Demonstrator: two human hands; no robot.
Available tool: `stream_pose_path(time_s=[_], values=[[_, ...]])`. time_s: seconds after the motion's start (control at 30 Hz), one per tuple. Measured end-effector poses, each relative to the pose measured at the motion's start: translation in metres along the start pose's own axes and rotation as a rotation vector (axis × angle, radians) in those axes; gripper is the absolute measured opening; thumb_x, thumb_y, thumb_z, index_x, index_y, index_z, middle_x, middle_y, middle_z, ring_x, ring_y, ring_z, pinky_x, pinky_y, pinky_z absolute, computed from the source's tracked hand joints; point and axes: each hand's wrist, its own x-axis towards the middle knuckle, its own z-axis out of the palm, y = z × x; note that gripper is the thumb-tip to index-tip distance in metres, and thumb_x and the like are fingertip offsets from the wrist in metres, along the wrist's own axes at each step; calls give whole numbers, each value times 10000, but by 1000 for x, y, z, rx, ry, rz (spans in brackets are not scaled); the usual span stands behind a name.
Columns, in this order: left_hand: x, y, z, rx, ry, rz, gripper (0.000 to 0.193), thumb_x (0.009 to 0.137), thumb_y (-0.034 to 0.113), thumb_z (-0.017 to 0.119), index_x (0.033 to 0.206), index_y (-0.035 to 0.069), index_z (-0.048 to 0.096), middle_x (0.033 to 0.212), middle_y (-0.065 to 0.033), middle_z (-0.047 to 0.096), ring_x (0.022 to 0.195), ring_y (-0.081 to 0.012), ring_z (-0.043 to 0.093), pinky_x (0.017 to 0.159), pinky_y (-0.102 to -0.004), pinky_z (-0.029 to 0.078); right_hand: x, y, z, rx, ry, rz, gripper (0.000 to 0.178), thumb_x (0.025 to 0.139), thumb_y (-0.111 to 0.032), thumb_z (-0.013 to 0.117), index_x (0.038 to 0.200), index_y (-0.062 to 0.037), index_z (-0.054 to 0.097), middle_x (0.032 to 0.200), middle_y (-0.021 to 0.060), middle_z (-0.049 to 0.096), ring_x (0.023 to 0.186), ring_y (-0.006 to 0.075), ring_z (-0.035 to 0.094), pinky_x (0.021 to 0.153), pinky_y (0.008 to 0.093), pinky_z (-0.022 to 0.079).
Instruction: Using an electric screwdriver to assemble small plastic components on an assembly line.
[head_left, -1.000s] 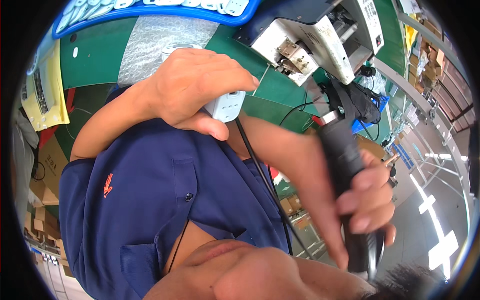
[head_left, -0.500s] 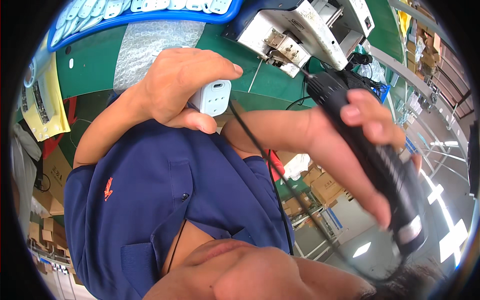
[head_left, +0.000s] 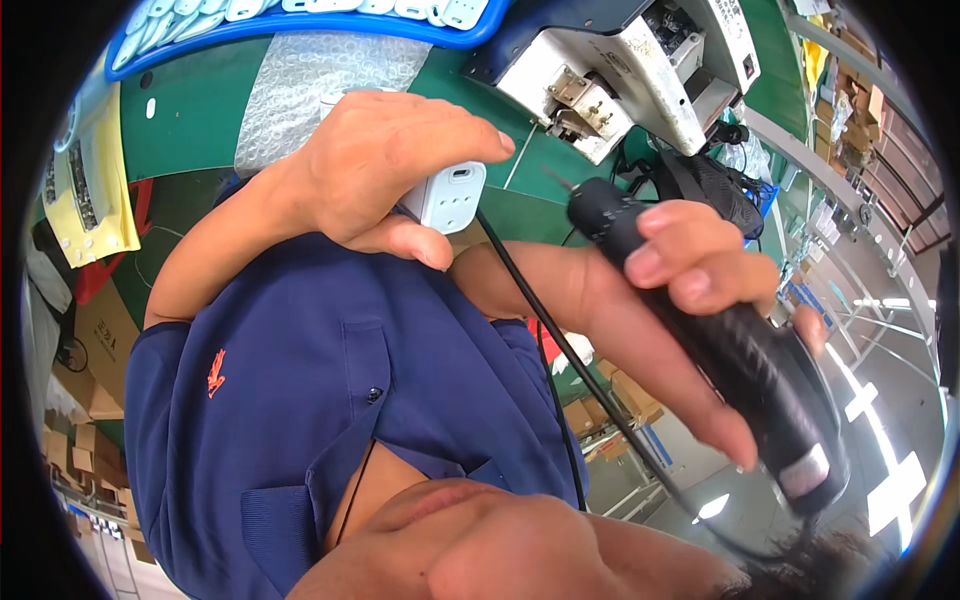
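A pale blue plastic housing (head_left: 455, 200) with a port and several small holes in its end face is gripped by my left hand (head_left: 375, 165). Its end points right, between thumb and fingers; the palm hides the rest. My right hand (head_left: 700, 265) is wrapped around a black electric screwdriver (head_left: 745, 350), held tilted with its thin bit up and to the left. That bit is blurred and stays apart from the housing. From the screwdriver's rear, a black cord (head_left: 560, 340) loops across in front of my chest.
A white metal bench machine (head_left: 620, 75) stands beyond the screwdriver on the green table (head_left: 195, 120). At the far left, a blue tray (head_left: 400, 32) holds several similar pale blue parts. Bubble wrap (head_left: 300, 90) lies below it. A yellow sheet (head_left: 105, 210) hangs near the left edge.
My right hand has brought the screwdriver leftward, so its bit is nearer the housing and farther from the bench machine. My left hand keeps its hold, and the whole view has shifted slightly.
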Motion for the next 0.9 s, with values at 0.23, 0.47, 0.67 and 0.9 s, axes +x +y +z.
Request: stream_pose_path(time_s=[0.23, 0.47, 0.67, 0.9], values=[[-8, -2, 9, 26, 145, 68, 760, 856, 685, 493, 1106, -32, 521, 894, -155, 629, 632, -278, 608, 526, -366, 478, -1, 52, 0, -380, 283, 108, 830, 807, -841, 256, 1080, -73, 411, 526, 110, 522, 338, 168, 444, 332, 276, 423], [-2, -5, 9, 40, 100, 57, 754, 857, 685, 492, 1092, -30, 531, 909, -153, 632, 636, -285, 612, 528, -370, 481, -4, 12, 2, -112, 110, -123, 798, 864, -785, 254, 1169, -65, 415, 552, 121, 521, 331, 192, 435, 308, 311, 410], [-6, -1, 7, 49, 109, 45, 757, 851, 693, 489, 1078, -28, 539, 929, -157, 637, 650, -297, 620, 543, -372, 491, -3, 53, 3, -365, 226, -4, 848, 838, -795, 298, 1138, -4, 362, 512, 108, 499, 335, 181, 441, 320, 269, 415], [0, 2, 3, 18, 42, 48, 678, 856, 594, 554, 1219, 25, 494, 1031, -143, 653, 821, -327, 665, 668, -390, 539, -14, -3, 2, 30, 58, 54, 825, 862, -768, 336, 1232, -35, 420, 627, 89, 509, 379, 166, 435, 373, 330, 429]])
